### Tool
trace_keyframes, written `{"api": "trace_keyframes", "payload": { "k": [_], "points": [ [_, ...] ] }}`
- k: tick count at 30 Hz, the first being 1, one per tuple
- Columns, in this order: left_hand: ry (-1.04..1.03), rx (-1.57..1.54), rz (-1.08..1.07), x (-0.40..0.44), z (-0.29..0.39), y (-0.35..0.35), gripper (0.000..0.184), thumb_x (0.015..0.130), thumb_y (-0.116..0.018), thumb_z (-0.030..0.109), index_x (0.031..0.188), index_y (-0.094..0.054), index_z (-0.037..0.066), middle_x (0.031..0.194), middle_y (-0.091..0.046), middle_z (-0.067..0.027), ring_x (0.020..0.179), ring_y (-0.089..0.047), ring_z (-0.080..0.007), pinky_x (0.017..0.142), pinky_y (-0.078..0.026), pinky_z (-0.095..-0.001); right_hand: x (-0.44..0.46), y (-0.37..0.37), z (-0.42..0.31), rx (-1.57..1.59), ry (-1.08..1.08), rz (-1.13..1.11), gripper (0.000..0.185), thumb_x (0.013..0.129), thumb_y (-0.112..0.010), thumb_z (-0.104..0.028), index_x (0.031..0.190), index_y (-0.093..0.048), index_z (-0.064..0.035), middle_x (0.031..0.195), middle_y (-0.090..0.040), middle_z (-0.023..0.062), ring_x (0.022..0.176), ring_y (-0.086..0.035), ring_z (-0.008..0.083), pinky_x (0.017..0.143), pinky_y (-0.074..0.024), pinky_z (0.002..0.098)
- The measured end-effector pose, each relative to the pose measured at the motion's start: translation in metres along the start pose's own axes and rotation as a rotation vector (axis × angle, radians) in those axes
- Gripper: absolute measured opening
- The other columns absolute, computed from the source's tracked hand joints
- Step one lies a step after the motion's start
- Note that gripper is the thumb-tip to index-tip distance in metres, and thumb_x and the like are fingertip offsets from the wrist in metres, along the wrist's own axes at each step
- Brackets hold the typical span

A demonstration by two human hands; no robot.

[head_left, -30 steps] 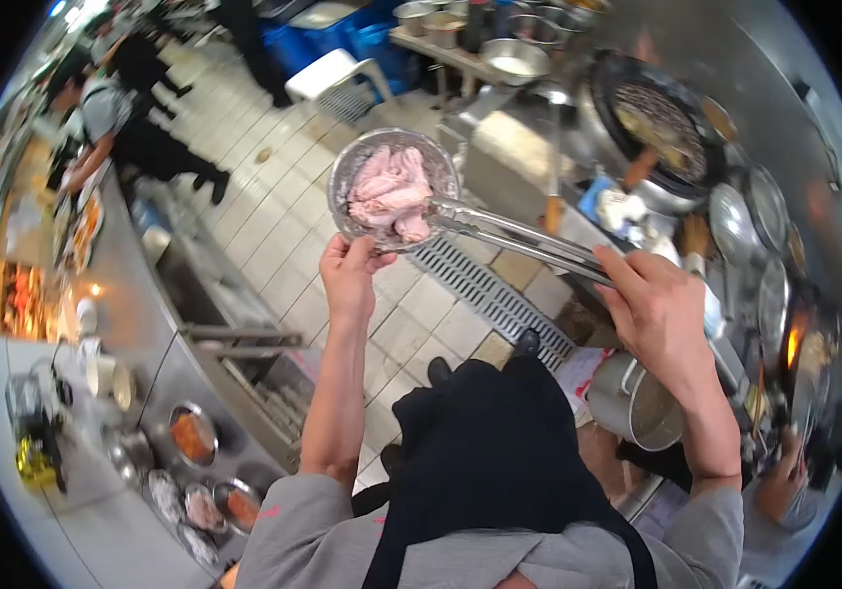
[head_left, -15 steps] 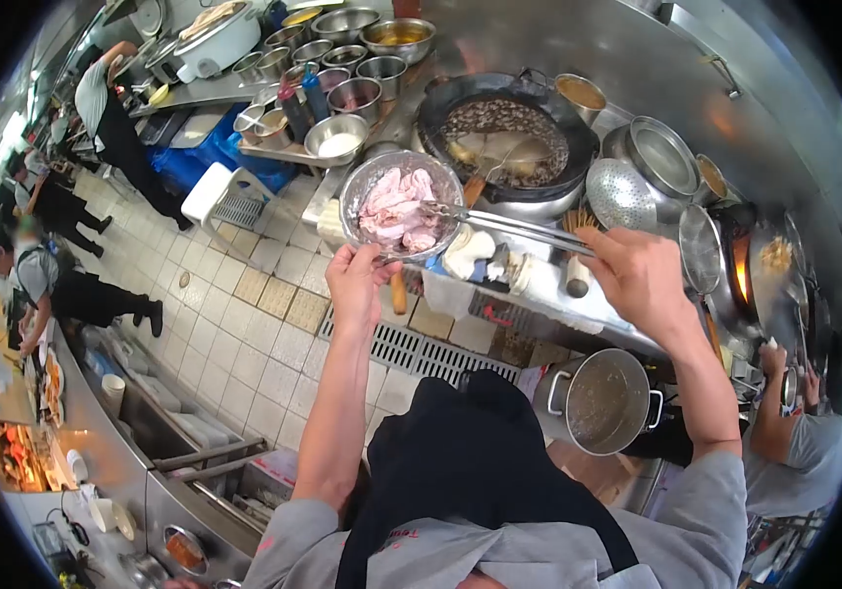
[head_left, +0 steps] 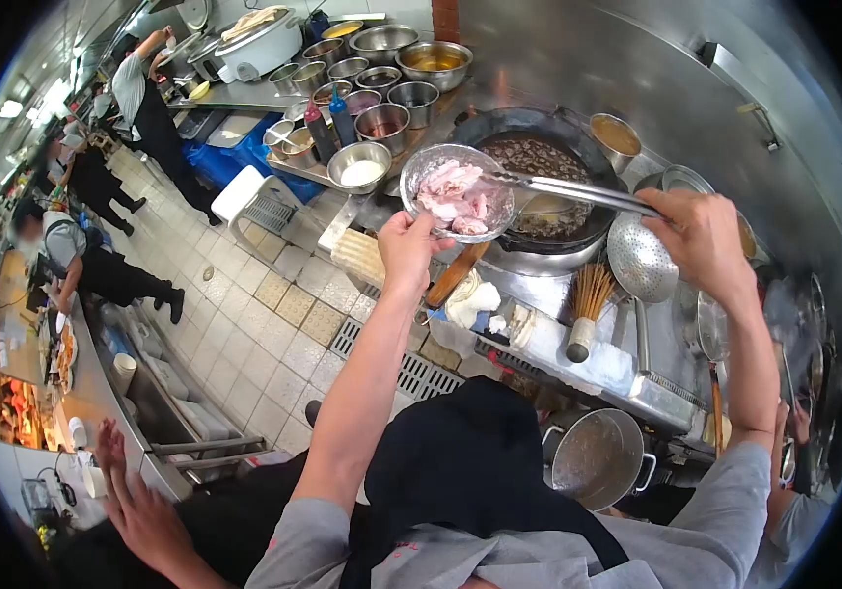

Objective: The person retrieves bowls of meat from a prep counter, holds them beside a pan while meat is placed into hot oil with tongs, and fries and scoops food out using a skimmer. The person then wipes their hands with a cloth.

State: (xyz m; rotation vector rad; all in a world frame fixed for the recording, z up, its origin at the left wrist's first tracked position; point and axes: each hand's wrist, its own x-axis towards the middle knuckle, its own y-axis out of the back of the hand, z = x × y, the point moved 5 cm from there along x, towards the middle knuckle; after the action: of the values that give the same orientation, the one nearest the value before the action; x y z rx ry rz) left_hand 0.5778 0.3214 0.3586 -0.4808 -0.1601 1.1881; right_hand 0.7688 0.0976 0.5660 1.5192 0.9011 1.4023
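Observation:
My left hand (head_left: 409, 257) grips the near rim of a metal bowl (head_left: 412, 192), with thumb and fingers closed on it. Pale raw meat pieces (head_left: 452, 188) lie inside, and the bowl is tilted somewhat. In my right hand (head_left: 704, 243) is a pair of metal tongs (head_left: 588, 192), which reach leftward to the bowl's right side. Whether their tips pinch a piece is too small to tell. Behind and partly under the tongs stands a large black wok (head_left: 605, 162) of dark, bubbling liquid. A wooden handle (head_left: 458, 275) sticks out below the bowl.
A bamboo brush (head_left: 590, 302), a perforated skimmer (head_left: 642, 260) and white cloths (head_left: 475, 302) lie along the stove front. Several seasoning bowls (head_left: 381, 128) stand at the back left. A large pot (head_left: 597, 459) is low down front. Another person's hand (head_left: 141, 506) is at lower left.
The bowl, held by my left hand, has moved right towards the wok in view. My right hand and the tongs have shifted right too. Another person's hand has come in at lower left.

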Motion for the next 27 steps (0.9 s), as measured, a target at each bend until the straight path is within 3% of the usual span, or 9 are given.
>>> {"api": "trace_keyframes", "payload": {
  "k": [9, 13, 19, 27],
  "points": [
    [0.037, -0.058, 0.136, 0.033, -0.023, 0.011, 0.006, 0.076, -0.055, -0.001, 0.08, -0.053, -0.005, 0.077, -0.057, -0.0115, 0.058, -0.057, -0.0169, 0.049, -0.055, -0.0268, 0.036, -0.011, 0.056, -0.127, -0.033, 0.009, 0.025, 0.073, -0.063, -0.016, 0.095, -0.066, -0.0059, 0.07, -0.061, 0.0158, 0.063, -0.058, 0.0326, 0.061, -0.0451, 0.0404],
    [0.062, -0.061, 0.087, 0.056, -0.045, -0.021, 0.017, 0.077, -0.053, -0.003, 0.093, -0.05, -0.009, 0.091, -0.058, -0.0175, 0.072, -0.061, -0.0238, 0.059, -0.056, -0.0328, 0.047, -0.033, 0.069, -0.138, -0.07, -0.008, 0.025, 0.073, -0.063, -0.019, 0.095, -0.067, -0.0088, 0.068, -0.061, 0.0167, 0.065, -0.058, 0.0333, 0.062, -0.0454, 0.0413],
    [0.182, -0.132, 0.107, 0.083, -0.072, -0.073, 0.017, 0.076, -0.052, -0.006, 0.092, -0.049, -0.011, 0.092, -0.056, -0.0179, 0.073, -0.061, -0.0265, 0.059, -0.058, -0.0352, 0.059, -0.051, 0.085, -0.257, -0.198, -0.039, 0.024, 0.074, -0.063, -0.023, 0.094, -0.068, -0.0115, 0.069, -0.062, 0.0173, 0.068, -0.06, 0.0334, 0.065, -0.0467, 0.0418],
    [0.191, -0.016, 0.179, 0.098, -0.087, -0.068, 0.019, 0.078, -0.052, -0.006, 0.096, -0.051, -0.013, 0.098, -0.056, -0.0201, 0.075, -0.062, -0.029, 0.058, -0.059, -0.0351, 0.064, -0.088, 0.096, -0.265, -0.311, -0.143, 0.024, 0.074, -0.065, -0.025, 0.093, -0.069, -0.0117, 0.08, -0.065, 0.016, 0.077, -0.062, 0.0319, 0.071, -0.049, 0.0398]
  ]
}}
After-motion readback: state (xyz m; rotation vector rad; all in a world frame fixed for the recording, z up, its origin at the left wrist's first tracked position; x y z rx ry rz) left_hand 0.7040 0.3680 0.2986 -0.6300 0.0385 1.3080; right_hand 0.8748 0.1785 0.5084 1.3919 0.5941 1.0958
